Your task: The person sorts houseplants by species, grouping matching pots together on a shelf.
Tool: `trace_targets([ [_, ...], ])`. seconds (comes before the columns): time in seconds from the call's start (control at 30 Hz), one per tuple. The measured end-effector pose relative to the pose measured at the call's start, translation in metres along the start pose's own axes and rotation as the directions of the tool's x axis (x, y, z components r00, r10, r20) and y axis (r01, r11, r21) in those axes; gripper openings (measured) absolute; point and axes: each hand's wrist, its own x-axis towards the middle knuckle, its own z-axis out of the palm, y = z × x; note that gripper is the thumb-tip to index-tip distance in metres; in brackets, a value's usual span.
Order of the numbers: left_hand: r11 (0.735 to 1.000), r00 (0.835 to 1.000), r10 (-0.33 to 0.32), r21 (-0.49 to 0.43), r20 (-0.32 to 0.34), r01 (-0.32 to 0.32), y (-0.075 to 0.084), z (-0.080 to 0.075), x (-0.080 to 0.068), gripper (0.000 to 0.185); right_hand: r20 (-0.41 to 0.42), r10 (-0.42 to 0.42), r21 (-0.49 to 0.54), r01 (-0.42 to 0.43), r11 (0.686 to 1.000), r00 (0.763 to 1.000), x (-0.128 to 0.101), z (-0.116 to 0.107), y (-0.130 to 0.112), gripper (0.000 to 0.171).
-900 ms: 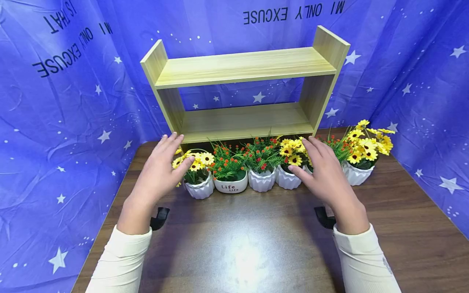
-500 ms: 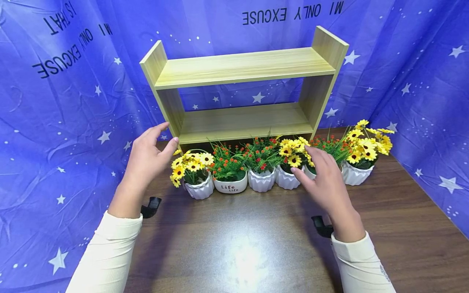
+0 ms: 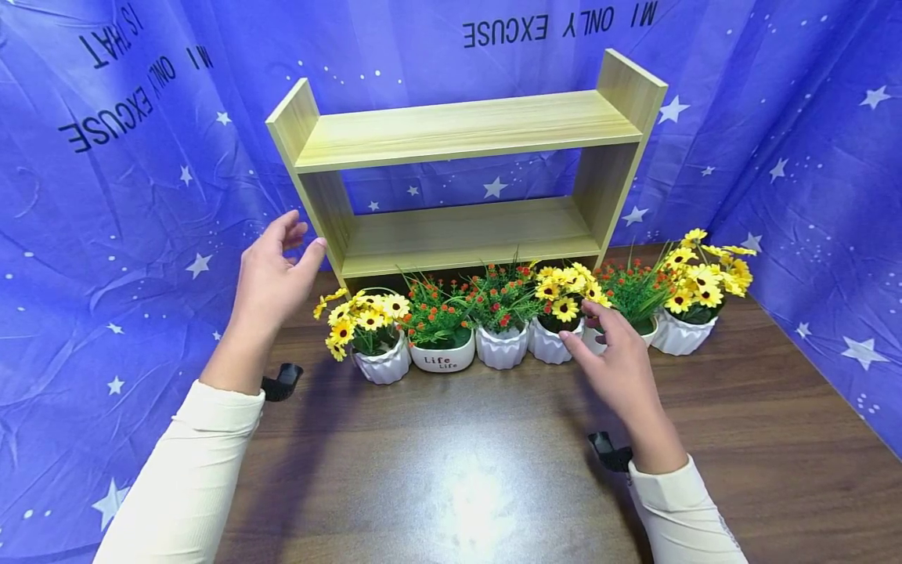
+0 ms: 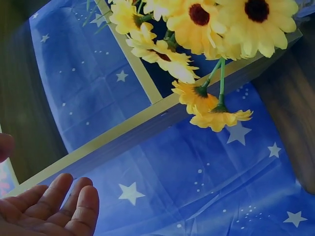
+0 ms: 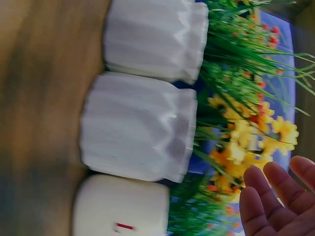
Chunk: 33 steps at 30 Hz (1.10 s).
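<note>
White ribbed pots, my hands closing in.
My right hand [image 3: 620, 368], fingers loose, reaches the red-flowered white pot [image 3: 637, 309] just ahead; my empty left hand [image 3: 271, 274] hovers beside the pale wooden shelf [image 3: 465, 129]. Next, I judge, a firm grasp.

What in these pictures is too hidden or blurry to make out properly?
- Head view: the right hand covers most of the fifth pot, so contact cannot be judged.
- Right wrist view: the pots are blurred, and the lettered pot is cut by the bottom edge, its print unreadable.
- Left wrist view: the left hand is cut by the corner; only the fingertips show.
</note>
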Motion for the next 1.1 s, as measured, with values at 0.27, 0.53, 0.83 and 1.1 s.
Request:
trace_targets([
  [0.27,0.998,0.996,-0.052,0.020,0.065,0.051,-0.008,0.004,0.006,0.066,0.008,0.151,0.010,-0.151,0.988,0.988,-0.009,0.014,0.019,0.047],
  [0.53,0.999,0.996,-0.034,0.008,0.076,0.034,-0.013,0.011,0.016,0.061,0.038,0.248,-0.014,-0.248,0.969,0.968,-0.015,0.022,0.029,0.053],
  [0.83,1.000,0.996,-0.011,-0.010,0.083,0.012,-0.013,0.016,0.029,0.052,0.060,0.283,-0.028,-0.282,0.959,0.957,-0.017,0.031,0.038,0.057],
  [1.1,0.999,0.996,-0.036,0.000,0.085,0.036,-0.011,0.020,0.038,0.053,0.072,0.364,-0.036,-0.363,0.931,0.928,-0.015,0.035,0.037,0.058],
])
